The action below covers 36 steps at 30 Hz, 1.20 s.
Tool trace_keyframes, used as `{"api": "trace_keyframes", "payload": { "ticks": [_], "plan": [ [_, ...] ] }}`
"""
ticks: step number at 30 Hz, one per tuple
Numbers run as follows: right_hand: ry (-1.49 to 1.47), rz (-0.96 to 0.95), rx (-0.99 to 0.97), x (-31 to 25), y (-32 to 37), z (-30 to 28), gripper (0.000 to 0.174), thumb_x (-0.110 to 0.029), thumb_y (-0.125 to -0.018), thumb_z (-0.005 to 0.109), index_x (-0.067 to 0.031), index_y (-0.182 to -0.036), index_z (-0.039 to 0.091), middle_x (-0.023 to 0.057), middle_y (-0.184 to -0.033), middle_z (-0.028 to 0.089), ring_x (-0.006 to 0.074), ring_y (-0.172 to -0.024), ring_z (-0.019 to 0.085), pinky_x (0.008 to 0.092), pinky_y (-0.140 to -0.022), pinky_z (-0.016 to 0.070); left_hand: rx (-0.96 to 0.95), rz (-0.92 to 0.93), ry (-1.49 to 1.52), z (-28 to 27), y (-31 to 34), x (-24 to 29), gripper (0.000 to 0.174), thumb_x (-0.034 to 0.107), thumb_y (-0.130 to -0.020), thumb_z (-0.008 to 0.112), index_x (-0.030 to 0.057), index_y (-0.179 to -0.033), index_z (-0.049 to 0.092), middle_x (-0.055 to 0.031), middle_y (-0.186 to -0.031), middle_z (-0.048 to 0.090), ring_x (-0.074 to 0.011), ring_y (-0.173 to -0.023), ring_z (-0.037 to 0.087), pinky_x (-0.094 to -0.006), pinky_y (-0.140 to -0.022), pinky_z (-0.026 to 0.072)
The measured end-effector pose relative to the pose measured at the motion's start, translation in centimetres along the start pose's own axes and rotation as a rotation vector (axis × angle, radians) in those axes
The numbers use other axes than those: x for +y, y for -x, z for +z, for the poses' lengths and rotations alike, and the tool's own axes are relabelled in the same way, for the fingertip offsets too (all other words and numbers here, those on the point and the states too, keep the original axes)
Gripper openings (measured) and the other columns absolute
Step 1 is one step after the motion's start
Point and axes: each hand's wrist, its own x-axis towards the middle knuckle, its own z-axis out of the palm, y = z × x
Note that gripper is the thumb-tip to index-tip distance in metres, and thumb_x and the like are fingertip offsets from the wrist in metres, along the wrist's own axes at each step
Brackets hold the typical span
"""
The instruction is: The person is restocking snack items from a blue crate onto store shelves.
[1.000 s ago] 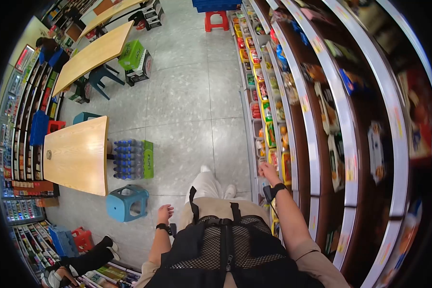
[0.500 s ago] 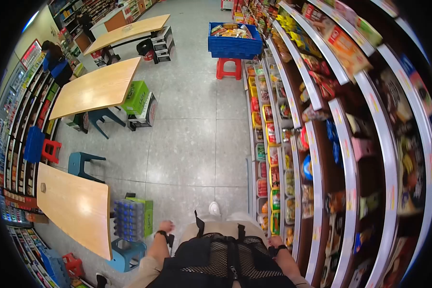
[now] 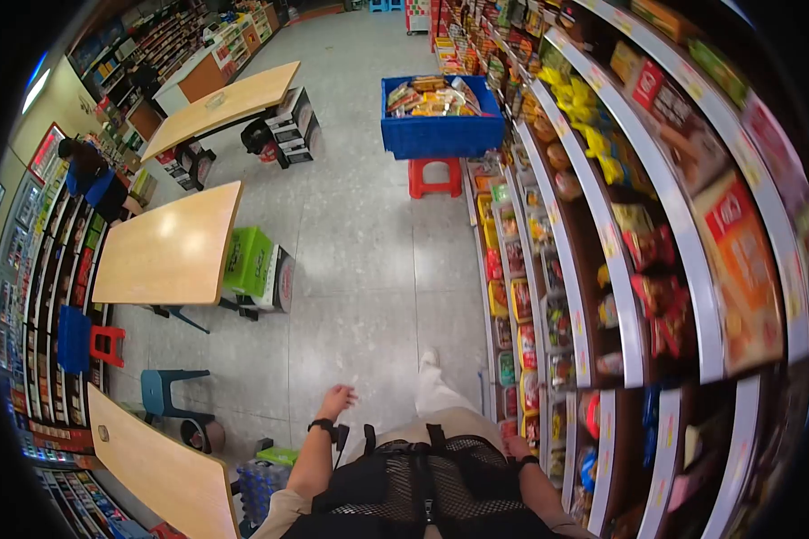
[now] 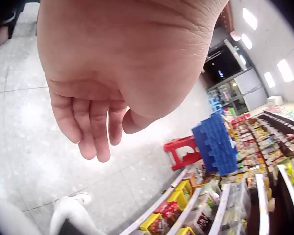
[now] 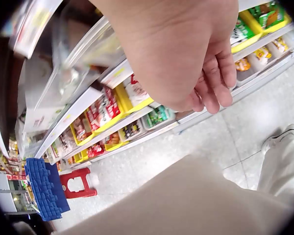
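My left hand [image 3: 337, 402] hangs ahead of my left side over the floor; in the left wrist view the hand [image 4: 112, 73] has loosely bent fingers [image 4: 95, 132] with nothing in them. Low at my right side, beside the snack shelves [image 3: 562, 234], is my right hand [image 3: 515, 446]. The right wrist view shows that hand [image 5: 186, 63] with relaxed, slightly curled fingers and nothing held, close to yellow bins [image 5: 118, 108] of packets.
Ahead, a blue crate [image 3: 440, 135] of packets stands on a red stool [image 3: 435, 178] beside the shelves. Wooden tables [image 3: 166, 247], a green box [image 3: 248, 260], a blue-green stool [image 3: 173, 388] and a bin [image 3: 203, 435] line the left. A person [image 3: 99, 180] stands farther back.
The crate, stool and tables appear nearer and lower in the head view. My right hand has dropped from beside the lower bins to my side; my left hand has swung forward.
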Motion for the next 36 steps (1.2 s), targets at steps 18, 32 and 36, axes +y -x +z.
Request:
{"api": "trace_keyframes", "payload": {
  "ticks": [18, 32, 36],
  "plan": [
    [0.212, -0.669, -0.13, -69.6, -19.6, 21.2, 0.016, -0.02, -0.095, 0.056, -0.0037, -0.094, 0.059, 0.0027, -0.072, 0.061, 0.0111, -0.06, 0.056, 0.0265, -0.054, 0.0449, 0.373, -0.636, 0.161, -5.7, -30.3, 19.6, 0.024, 0.017, -0.089, 0.048, 0.001, -0.099, 0.062, -0.0155, -0.081, 0.067, -0.0231, -0.058, 0.062, -0.0339, -0.046, 0.046],
    [-0.186, -0.223, 0.09, -92.3, -31.0, 20.2, 0.019, -0.022, -0.093, 0.058, -0.0059, -0.086, 0.065, 0.003, -0.068, 0.062, 0.0128, -0.055, 0.058, 0.0257, -0.05, 0.0464, 0.076, 0.155, -0.081, -2.0, -70.6, 75.2, 0.028, 0.022, -0.09, 0.049, 0.0018, -0.097, 0.067, -0.0076, -0.079, 0.068, -0.0152, -0.064, 0.062, -0.027, -0.056, 0.0483],
    [-0.265, -0.451, 0.021, -107.1, -37.6, 24.4, 0.014, -0.019, -0.093, 0.06, -0.0052, -0.094, 0.063, 0.0042, -0.078, 0.065, 0.0109, -0.057, 0.058, 0.0242, -0.051, 0.0459, -0.088, 0.328, -0.073, 5.1, -78.7, 87.6, 0.028, 0.025, -0.093, 0.051, 0.0038, -0.1, 0.067, -0.0066, -0.083, 0.069, -0.0133, -0.064, 0.063, -0.0247, -0.056, 0.0468]
  ]
}}
